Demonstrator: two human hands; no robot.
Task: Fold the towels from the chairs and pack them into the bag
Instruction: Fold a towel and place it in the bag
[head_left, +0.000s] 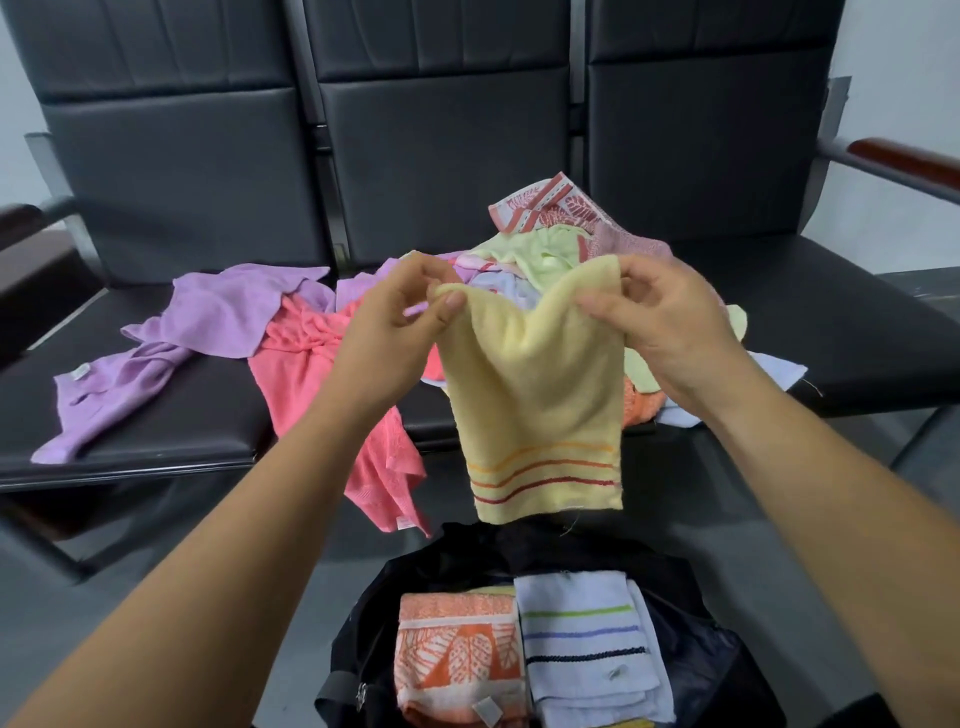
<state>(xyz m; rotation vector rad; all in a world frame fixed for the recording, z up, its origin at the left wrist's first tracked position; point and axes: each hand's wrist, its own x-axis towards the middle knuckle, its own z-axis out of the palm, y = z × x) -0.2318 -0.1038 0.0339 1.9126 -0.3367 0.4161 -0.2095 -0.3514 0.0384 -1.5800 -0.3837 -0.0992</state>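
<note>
A pale yellow towel (535, 400) with orange and red stripes near its lower edge hangs in the air above the bag. My left hand (395, 332) pinches its upper left corner and my right hand (670, 327) pinches its upper right corner. Below it an open black bag (363, 623) holds a folded orange leaf-pattern towel (457, 660) and a folded white striped towel (587, 644) side by side. On the black chairs (156, 405) lie a purple towel (208, 322), a coral towel (311, 374) and a heap of several towels (545, 234).
The row of black chairs has tall backrests (441, 130) and a brown armrest (904, 156) at the right. Grey floor (78, 623) shows beside the bag. A dark armrest (21, 218) sits at the far left.
</note>
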